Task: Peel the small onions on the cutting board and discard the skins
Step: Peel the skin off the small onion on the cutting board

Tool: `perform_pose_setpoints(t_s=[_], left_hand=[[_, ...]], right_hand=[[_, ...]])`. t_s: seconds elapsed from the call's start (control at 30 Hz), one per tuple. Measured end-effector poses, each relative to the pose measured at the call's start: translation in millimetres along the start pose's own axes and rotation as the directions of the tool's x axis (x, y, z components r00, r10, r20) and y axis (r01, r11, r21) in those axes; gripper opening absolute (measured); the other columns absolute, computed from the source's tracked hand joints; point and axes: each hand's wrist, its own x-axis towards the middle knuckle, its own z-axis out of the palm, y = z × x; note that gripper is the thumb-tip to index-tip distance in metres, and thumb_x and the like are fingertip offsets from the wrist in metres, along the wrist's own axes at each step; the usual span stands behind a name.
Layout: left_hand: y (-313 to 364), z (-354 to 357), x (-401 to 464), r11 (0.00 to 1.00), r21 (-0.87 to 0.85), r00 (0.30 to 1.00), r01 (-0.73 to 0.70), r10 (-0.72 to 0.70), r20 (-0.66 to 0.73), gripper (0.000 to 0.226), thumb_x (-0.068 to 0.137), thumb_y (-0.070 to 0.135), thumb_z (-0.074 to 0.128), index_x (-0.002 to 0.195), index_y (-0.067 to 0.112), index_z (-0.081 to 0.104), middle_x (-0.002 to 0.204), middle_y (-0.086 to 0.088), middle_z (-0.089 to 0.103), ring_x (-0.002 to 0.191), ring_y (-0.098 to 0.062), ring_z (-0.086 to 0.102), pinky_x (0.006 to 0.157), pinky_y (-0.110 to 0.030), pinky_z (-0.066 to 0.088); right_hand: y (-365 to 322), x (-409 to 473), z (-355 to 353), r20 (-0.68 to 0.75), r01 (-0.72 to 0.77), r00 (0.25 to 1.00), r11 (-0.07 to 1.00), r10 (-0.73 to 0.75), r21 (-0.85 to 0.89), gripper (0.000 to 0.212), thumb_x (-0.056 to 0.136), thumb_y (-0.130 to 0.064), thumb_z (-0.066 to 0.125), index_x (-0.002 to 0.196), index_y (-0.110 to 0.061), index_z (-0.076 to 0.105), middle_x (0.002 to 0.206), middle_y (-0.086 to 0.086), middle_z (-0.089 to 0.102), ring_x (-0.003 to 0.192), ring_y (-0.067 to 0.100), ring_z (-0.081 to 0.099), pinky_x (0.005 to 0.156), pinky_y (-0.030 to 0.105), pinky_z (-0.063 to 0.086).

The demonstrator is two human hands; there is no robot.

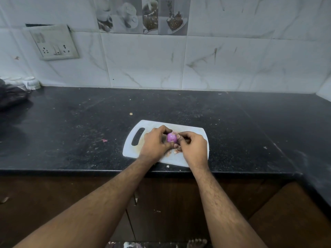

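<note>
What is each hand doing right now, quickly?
Left hand: closed, holding the onion above the cutting board.
Right hand: closed, fingertips pinching the same onion.

I see dim, cool, even light with soft shadows; the dark counter (75,126) shows faint sheen, and wide-angle distortion bows the wall (232,59) at the edges.

We see one small purple onion (171,137), glossy, mostly peeled, held just above a white cutting board (131,149) with a handle slot; pale skin scraps (174,152) lie on the board beneath it.
</note>
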Motion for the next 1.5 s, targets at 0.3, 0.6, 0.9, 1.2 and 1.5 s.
perform_pose_setpoints(t_s=[0.3, 0.6, 0.9, 1.2, 1.5], left_hand=[[-2.5, 0.9, 0.8, 0.998, -0.044, 0.999, -0.033, 0.034, 0.012, 0.044, 0.066, 0.04, 0.091, 0.101, 0.041, 0.064, 0.108, 0.013, 0.072, 0.107, -0.014, 0.065, 0.096, -0.042, 0.055], [2.6, -0.7, -1.5, 0.988, -0.124, 0.994, -0.095, 0.1, 0.036, 0.045, 0.077, 0.002, 0.085, 0.115, 0.02, 0.069, 0.106, 0.009, 0.072, 0.093, 0.008, 0.067, 0.078, -0.008, 0.051], [3.4, -1.2, -2.6, 0.987, -0.117, 0.994, -0.108, 0.111, 0.023, 0.046, 0.075, 0.003, 0.087, 0.114, 0.021, 0.071, 0.105, 0.012, 0.074, 0.1, 0.004, 0.067, 0.085, -0.007, 0.049], [2.4, -0.1, -1.1, 0.985, -0.124, 0.992, -0.12, 0.124, 0.03, 0.051, 0.075, 0.001, 0.086, 0.119, 0.02, 0.069, 0.109, 0.011, 0.074, 0.103, 0.002, 0.068, 0.09, -0.012, 0.052], [2.9, -1.4, -1.8, 0.985, -0.105, 0.99, -0.137, 0.141, 0.032, 0.049, 0.077, 0.004, 0.086, 0.119, 0.02, 0.067, 0.111, 0.011, 0.074, 0.108, 0.0, 0.067, 0.095, -0.017, 0.054]], right_hand=[[1.3, 1.8, 3.1, -0.015, -0.054, 0.998, 0.996, 0.053, -0.074, 0.013, 0.1, -0.016, 0.061, 0.106, -0.013, 0.073, 0.09, -0.002, 0.075, 0.076, 0.013, 0.073, 0.069, 0.025, 0.061], [-1.4, -1.0, 3.4, -0.011, 0.061, 0.998, 0.998, -0.061, -0.015, 0.004, 0.095, -0.026, 0.072, 0.097, -0.022, 0.073, 0.089, -0.009, 0.073, 0.076, 0.007, 0.071, 0.062, 0.018, 0.057], [-3.1, -0.7, -2.1, -0.013, -0.06, 0.998, 0.993, 0.061, 0.097, 0.007, 0.092, -0.017, 0.075, 0.095, -0.014, 0.08, 0.077, -0.005, 0.077, 0.063, 0.011, 0.074, 0.054, 0.02, 0.056], [-1.3, -0.6, 3.9, -0.063, 0.013, 0.998, 1.0, -0.014, -0.022, 0.01, 0.098, -0.027, 0.065, 0.102, -0.02, 0.072, 0.091, -0.009, 0.072, 0.08, 0.011, 0.071, 0.072, 0.035, 0.062], [-3.1, 1.7, -5.6, 0.02, -0.102, 0.995, 0.986, 0.1, 0.133, 0.008, 0.089, -0.015, 0.077, 0.096, -0.013, 0.08, 0.08, -0.004, 0.078, 0.067, 0.016, 0.076, 0.061, 0.031, 0.063]])
